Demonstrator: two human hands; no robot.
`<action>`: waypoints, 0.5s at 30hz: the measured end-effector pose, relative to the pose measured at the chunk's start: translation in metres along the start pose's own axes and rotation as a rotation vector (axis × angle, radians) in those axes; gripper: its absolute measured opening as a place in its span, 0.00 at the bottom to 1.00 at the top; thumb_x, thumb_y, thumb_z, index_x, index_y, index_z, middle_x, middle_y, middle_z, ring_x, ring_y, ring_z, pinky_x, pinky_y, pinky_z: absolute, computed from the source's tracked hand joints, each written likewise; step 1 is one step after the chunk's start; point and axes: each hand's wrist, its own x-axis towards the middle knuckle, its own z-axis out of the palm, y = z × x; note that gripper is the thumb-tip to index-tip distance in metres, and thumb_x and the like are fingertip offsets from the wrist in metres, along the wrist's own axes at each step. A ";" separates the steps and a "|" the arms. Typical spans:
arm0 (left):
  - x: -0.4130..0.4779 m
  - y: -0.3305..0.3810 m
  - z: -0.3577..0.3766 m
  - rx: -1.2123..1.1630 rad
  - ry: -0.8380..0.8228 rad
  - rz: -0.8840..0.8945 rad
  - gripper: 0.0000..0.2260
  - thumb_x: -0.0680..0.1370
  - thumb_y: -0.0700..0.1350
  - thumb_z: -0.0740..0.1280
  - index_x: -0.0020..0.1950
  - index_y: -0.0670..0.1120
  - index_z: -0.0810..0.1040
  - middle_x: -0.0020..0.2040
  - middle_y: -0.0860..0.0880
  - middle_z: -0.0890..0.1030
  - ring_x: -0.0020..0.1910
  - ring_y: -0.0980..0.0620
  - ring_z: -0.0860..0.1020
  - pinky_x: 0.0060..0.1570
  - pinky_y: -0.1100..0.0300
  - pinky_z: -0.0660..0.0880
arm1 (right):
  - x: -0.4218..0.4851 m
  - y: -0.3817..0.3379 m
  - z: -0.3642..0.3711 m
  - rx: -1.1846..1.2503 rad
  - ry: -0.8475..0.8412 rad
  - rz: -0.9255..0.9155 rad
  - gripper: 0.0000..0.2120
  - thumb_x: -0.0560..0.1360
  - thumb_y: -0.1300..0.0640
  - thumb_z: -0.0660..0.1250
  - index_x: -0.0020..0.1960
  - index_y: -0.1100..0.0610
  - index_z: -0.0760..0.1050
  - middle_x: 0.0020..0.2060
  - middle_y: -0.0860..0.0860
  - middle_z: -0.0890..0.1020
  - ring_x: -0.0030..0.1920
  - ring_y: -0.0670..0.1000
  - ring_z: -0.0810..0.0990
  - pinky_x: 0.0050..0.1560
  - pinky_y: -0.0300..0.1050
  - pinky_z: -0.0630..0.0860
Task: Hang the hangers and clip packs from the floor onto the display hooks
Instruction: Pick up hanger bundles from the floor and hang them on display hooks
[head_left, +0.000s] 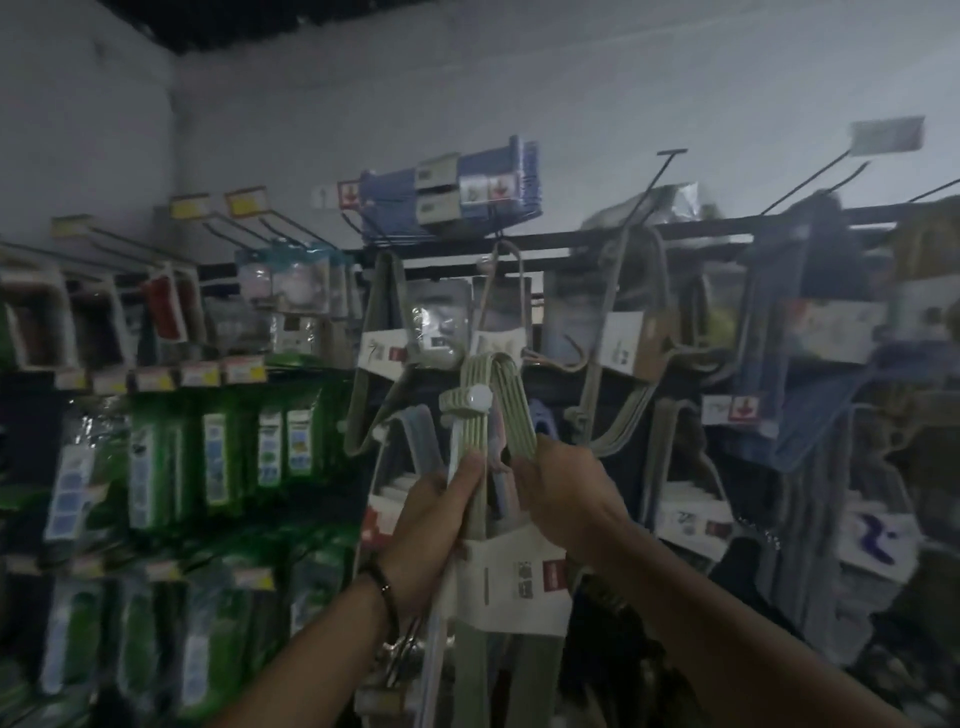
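I hold a bundle of pale green hangers (491, 400) upright in front of the display, its hooks curving up and to the right. A white paper band (511, 582) wraps the bundle lower down. My left hand (441, 519) grips the neck of the bundle from the left. My right hand (558, 488) holds the hook ends from the right. Beige hanger packs (379, 332) hang from the dark rail (597, 241) just behind. A bare display hook (644, 192) sticks out above, to the upper right.
Blue hangers (452, 202) lie on top of the rail. Green clip packs (218, 452) fill the pegs on the left. Blue and grey hangers (810, 395) hang at the right. Long empty pegs with price tags (883, 136) jut out at head height.
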 end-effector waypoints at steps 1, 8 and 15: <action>0.009 0.002 0.009 0.036 -0.005 0.003 0.33 0.71 0.78 0.64 0.52 0.52 0.88 0.50 0.45 0.89 0.50 0.45 0.88 0.47 0.55 0.85 | 0.003 0.011 -0.007 0.023 0.006 0.007 0.11 0.86 0.48 0.57 0.54 0.54 0.72 0.43 0.54 0.82 0.42 0.58 0.82 0.41 0.52 0.81; 0.051 0.022 0.042 0.285 0.163 0.148 0.17 0.75 0.78 0.51 0.36 0.80 0.76 0.33 0.75 0.78 0.34 0.78 0.77 0.44 0.65 0.70 | 0.024 0.045 -0.040 0.004 0.092 -0.111 0.12 0.86 0.45 0.55 0.62 0.49 0.72 0.43 0.51 0.83 0.41 0.56 0.84 0.43 0.58 0.84; 0.083 0.017 -0.002 0.419 0.200 0.128 0.35 0.73 0.81 0.52 0.40 0.55 0.86 0.36 0.52 0.87 0.35 0.56 0.85 0.37 0.60 0.77 | 0.042 0.036 -0.030 0.085 0.104 -0.201 0.09 0.86 0.47 0.56 0.52 0.48 0.73 0.41 0.49 0.82 0.38 0.51 0.83 0.42 0.58 0.84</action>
